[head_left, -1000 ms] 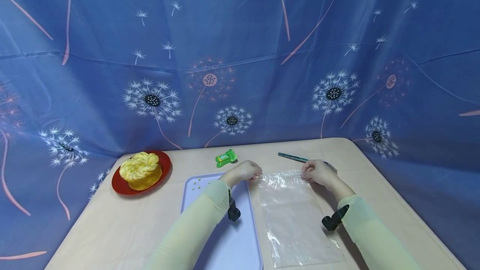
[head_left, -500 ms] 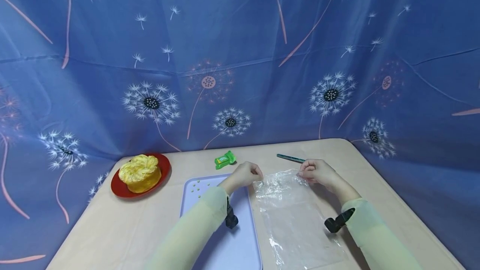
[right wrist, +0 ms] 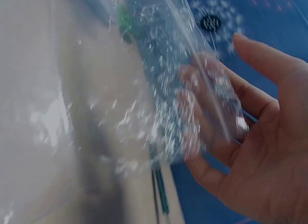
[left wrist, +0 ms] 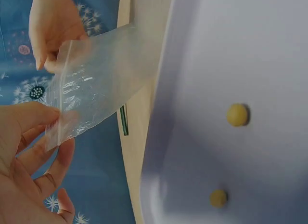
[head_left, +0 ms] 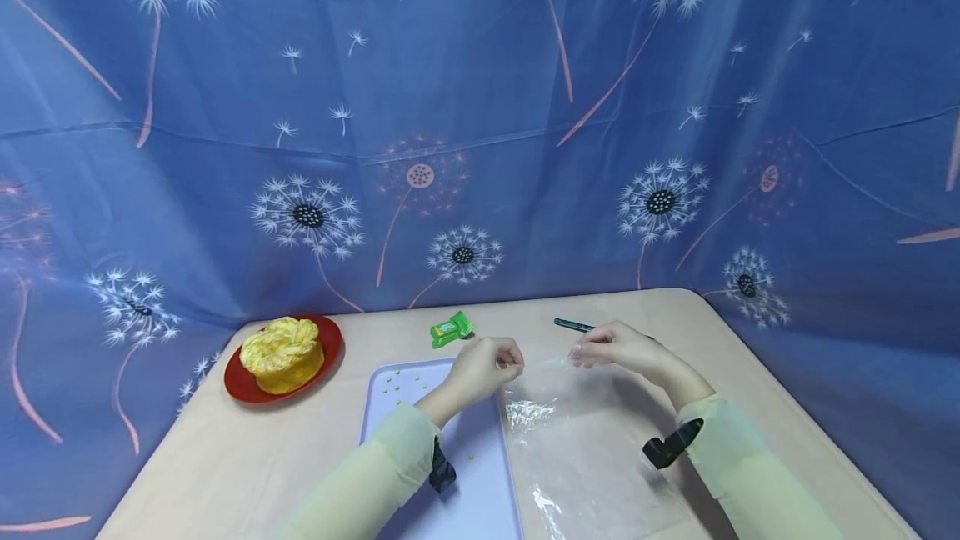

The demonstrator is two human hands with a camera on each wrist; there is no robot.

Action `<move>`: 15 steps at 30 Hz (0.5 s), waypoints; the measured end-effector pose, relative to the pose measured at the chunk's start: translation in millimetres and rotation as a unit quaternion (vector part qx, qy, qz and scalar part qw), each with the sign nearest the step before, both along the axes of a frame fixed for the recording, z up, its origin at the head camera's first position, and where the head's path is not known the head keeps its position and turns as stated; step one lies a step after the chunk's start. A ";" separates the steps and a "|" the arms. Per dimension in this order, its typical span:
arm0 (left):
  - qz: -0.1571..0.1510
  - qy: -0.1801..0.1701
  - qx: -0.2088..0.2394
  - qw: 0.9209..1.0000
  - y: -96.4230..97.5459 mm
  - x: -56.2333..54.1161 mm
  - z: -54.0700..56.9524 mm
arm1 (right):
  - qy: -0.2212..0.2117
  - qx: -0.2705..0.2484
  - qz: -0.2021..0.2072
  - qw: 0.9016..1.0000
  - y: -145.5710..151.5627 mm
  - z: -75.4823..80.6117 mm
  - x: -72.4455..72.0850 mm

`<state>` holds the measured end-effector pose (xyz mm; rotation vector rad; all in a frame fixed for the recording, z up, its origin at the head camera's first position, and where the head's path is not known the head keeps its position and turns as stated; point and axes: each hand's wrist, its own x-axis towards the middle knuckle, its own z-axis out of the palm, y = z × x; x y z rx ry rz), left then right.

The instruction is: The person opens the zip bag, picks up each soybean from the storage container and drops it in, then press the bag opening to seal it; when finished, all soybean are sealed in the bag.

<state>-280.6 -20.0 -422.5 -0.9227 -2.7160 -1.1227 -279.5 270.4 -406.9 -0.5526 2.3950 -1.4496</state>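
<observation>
A clear plastic zip bag (head_left: 592, 448) hangs raised at its zip end, its lower part toward the front of the table. My left hand (head_left: 483, 373) pinches one corner of the zip edge between thumb and fingers, as the left wrist view (left wrist: 36, 156) shows. At the other corner is my right hand (head_left: 626, 352). Its fingers lie behind the film in the right wrist view, and the thumb (right wrist: 264, 55) stands apart from the bag. Left of the bag lies a lavender tray (head_left: 480, 486) with several small yellow balls (left wrist: 237, 114).
A red plate (head_left: 247, 386) with a yellow braided-top bread (head_left: 283, 357) sits at the back left. Behind the tray lies a green wrapped packet (head_left: 452, 329). A slim dark green stick-like item (head_left: 573, 324) is partly hidden behind my right hand.
The bag's zip edge has risen and come nearer. My right hand has moved left, closer to my left hand, and more of the tray's balls show. The head view has shifted slightly.
</observation>
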 end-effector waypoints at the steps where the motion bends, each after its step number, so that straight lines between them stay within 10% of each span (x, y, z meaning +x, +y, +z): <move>1: 0.000 0.005 -0.002 1.000 0.0 0.7 0.2 | 0.006 0.008 0.002 1.000 -4.1 2.3 -1.1; 15: -0.039 0.024 0.004 0.999 13.2 3.2 0.2 | 0.031 0.030 -0.001 0.999 -28.2 9.9 -5.6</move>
